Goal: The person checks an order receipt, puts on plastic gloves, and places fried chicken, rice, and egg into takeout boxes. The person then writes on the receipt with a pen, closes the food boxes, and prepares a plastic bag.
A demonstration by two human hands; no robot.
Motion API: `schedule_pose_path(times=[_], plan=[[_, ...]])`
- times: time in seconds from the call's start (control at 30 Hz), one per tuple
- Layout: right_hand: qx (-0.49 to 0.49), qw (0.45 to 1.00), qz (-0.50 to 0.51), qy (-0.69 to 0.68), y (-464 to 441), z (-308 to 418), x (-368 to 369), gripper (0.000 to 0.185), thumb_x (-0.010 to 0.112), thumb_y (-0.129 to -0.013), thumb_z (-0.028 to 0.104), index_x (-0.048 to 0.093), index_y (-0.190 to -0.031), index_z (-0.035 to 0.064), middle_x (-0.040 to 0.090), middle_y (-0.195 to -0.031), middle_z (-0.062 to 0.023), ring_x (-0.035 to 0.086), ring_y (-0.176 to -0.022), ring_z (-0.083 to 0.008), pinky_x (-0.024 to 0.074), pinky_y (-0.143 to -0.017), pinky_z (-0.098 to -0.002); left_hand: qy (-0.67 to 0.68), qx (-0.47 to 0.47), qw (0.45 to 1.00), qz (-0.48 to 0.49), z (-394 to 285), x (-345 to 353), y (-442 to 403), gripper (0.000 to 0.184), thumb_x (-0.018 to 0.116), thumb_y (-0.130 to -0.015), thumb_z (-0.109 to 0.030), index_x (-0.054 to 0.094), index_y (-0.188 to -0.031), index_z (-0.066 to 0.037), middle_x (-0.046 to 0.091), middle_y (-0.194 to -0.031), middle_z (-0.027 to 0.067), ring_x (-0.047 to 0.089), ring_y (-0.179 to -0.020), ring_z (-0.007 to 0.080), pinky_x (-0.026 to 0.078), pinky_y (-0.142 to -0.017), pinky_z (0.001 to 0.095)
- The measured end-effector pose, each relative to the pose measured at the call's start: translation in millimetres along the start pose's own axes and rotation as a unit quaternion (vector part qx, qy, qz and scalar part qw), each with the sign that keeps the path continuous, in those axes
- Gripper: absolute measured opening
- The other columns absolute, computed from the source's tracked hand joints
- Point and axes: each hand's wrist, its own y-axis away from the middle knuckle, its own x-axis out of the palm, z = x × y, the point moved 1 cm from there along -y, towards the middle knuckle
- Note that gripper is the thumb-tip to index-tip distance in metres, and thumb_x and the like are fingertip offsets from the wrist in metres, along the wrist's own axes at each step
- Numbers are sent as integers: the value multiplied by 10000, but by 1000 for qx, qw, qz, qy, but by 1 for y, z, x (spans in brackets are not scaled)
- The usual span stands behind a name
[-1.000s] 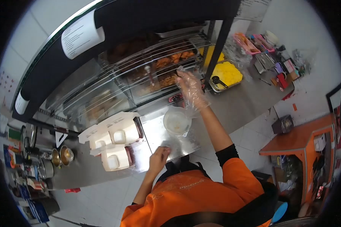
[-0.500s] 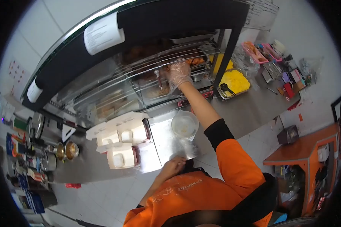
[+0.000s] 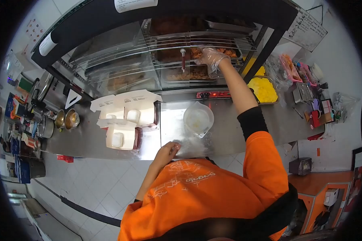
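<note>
My right hand (image 3: 213, 59), in a clear plastic glove, reaches into the glass-fronted food warmer (image 3: 177, 89). Its fingers are curled at a tray of orange-brown food pieces (image 3: 229, 52) on the wire shelf; what they hold is hidden. Bare and loosely closed, my left hand (image 3: 168, 152) rests at the counter's front edge with nothing visible in it. Between the hands stands a translucent plastic jug (image 3: 198, 119). Left of it are open cardboard boxes (image 3: 126, 105), holding white rounded portions (image 3: 133, 116).
A tray of yellow food (image 3: 264, 90) sits right of the warmer. Metal bowls (image 3: 72, 119) and a pot (image 3: 46, 127) stand at the left. Pink baskets (image 3: 290, 68) and small utensils lie at the far right of the steel counter (image 3: 225, 138). A lower shelf holds more food pieces (image 3: 197, 75).
The view has turned and shifted, so the counter looks more level. My right hand stays at the food tray inside the warmer. My left hand remains near the counter's front edge.
</note>
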Motion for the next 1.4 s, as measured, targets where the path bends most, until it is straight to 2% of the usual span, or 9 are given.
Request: schedule_pose_path(times=[0.23,0.43,0.57,0.77,0.9,1.07,1.2,1.33,1.4], plan=[[-55,956,-153,-246,3,-12,15,689,731,-787,425,489,-1285,15,607,-1178,-208,579,-1116,-303,449,-950,-376,8,60,997,49,-11,21,-34,217,573,-924,-170,622,-1068,-14,662,-985,128,642,-791,235,508,-710,321],[-135,934,-329,40,29,36,32,351,528,-903,353,615,-1159,131,641,-1069,-129,592,-1012,-305,460,-898,-420,5,70,991,116,-3,38,-43,199,562,-922,-139,618,-1074,-22,664,-980,118,649,-783,221,514,-700,321],[-22,946,-291,140,50,39,26,394,469,-926,389,585,-1242,183,533,-1277,-120,439,-1256,-324,289,-1051,-540,4,98,987,127,11,49,-43,204,547,-918,-113,611,-1095,-37,668,-985,100,659,-835,214,517,-740,311],[122,860,-479,129,39,-20,42,549,514,-882,508,559,-1268,120,498,-1309,-196,429,-1259,-351,263,-1062,-559,27,99,981,165,32,55,-46,224,563,-899,-60,606,-1113,-10,665,-982,104,652,-841,175,513,-739,280],[183,935,-296,66,58,-8,1,509,593,-815,488,620,-1206,163,549,-1273,-155,436,-1247,-324,291,-1043,-498,73,25,981,179,-13,39,-63,234,560,-892,-43,601,-1120,-11,653,-940,90,616,-770,146,502,-720,261],[18,900,-430,72,40,0,34,283,595,-818,298,658,-1078,205,651,-955,-86,611,-932,-274,433,-872,-479,35,140,983,-111,-65,3,-144,262,612,-901,-150,580,-1135,-35,634,-890,90,572,-716,161,453,-635,269],[75,903,-424,-3,32,-9,36,238,646,-774,198,651,-1012,181,647,-874,-124,635,-759,-318,511,-702,-445,5,212,914,-346,-123,-40,-198,421,637,-883,-196,483,-1224,-4,522,-1070,176,513,-1012,287,393,-896,381],[-37,843,-483,-233,50,-9,28,352,755,-782,235,583,-1035,61,656,-955,-118,663,-865,-240,533,-729,-384,-22,242,876,-416,-144,-63,-231,442,651,-873,-224,468,-1213,-9,519,-1066,179,527,-1016,309,404,-896,404],[-19,709,-433,-557,57,-3,29,388,732,-804,205,523,-1100,66,633,-998,-98,645,-892,-223,548,-743,-376,-44,217,880,-420,-147,-74,-238,393,654,-879,-223,487,-1165,-13,540,-1071,156,561,-978,269,437,-848,370]])
